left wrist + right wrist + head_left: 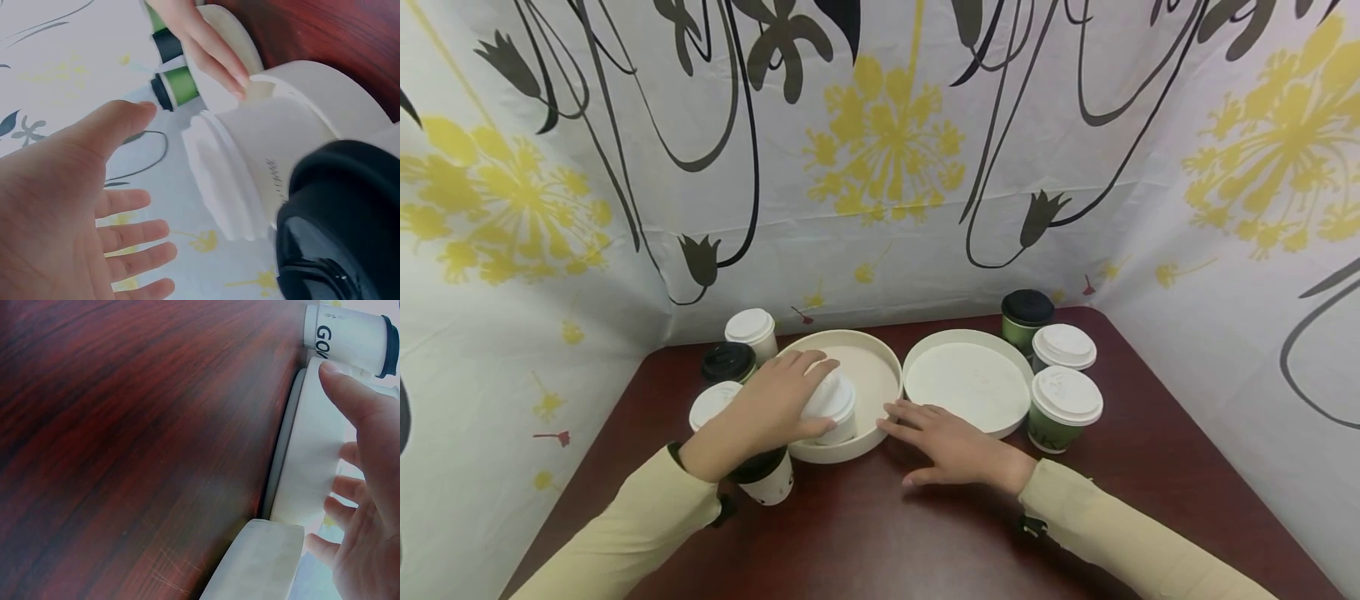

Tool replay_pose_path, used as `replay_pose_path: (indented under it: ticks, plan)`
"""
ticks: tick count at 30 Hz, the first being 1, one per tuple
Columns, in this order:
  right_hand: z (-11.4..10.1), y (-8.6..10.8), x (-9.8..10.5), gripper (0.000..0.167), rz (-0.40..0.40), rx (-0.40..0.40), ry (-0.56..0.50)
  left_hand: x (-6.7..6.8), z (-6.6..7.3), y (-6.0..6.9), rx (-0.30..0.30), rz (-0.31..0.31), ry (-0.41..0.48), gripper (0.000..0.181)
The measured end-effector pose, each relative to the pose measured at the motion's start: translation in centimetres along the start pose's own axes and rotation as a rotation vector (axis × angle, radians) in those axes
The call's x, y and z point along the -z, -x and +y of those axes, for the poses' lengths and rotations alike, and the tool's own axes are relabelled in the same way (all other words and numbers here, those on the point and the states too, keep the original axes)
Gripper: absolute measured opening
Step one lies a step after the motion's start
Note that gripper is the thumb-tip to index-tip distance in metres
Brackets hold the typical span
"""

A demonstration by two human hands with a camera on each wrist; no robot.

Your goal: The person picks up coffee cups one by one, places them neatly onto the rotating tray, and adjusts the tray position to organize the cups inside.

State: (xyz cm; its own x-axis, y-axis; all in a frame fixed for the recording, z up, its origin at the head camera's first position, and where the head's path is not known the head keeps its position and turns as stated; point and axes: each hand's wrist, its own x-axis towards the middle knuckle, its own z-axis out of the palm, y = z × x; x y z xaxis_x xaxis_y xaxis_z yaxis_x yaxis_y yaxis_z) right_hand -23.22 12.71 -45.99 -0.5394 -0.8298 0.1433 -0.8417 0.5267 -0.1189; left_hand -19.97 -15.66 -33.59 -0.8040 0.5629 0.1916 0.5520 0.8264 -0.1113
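Note:
My left hand reaches over the left round tray, its fingers spread above a paper cup with a white lid standing in that tray. In the left wrist view a gap shows between the palm and the cup's lid. Just beside my left wrist stands a white cup with a black lid, partly hidden by the arm. My right hand is loosely spread near where the two trays meet, fingertips by the left tray's rim; whether they touch it I cannot tell. It holds nothing.
The right round tray lies beside the left one. Right of it stand a black-lidded green cup, a white-lidded cup and a white-lidded green cup. Several more lidded cups line the left side. A patterned cloth hangs behind.

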Motion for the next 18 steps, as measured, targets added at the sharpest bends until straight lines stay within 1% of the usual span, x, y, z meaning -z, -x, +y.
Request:
replay_pose_path:
  ticks: [6, 11, 15, 18]
  plan:
    - [-0.1, -0.1, 0.1, 0.087, -0.017, -0.008, -0.013, 1.0, 1.1, 1.3, 0.004, 0.065, -0.006, 0.077]
    - [-0.1, -0.1, 0.1, 0.087, -0.017, -0.010, -0.010, 1.3, 2.0, 2.3, -0.001, 0.108, -0.045, 0.077]
    - [0.0, -0.1, 0.0, 0.086, 0.000, 0.004, -0.006, 1.3, 2.6, 3.0, -0.007, 0.123, -0.059, 0.078]
    - [0.0, -0.1, 0.0, 0.087, 0.007, 0.008, -0.002, 1.2, 2.7, 3.4, -0.010, 0.127, -0.058, 0.077]
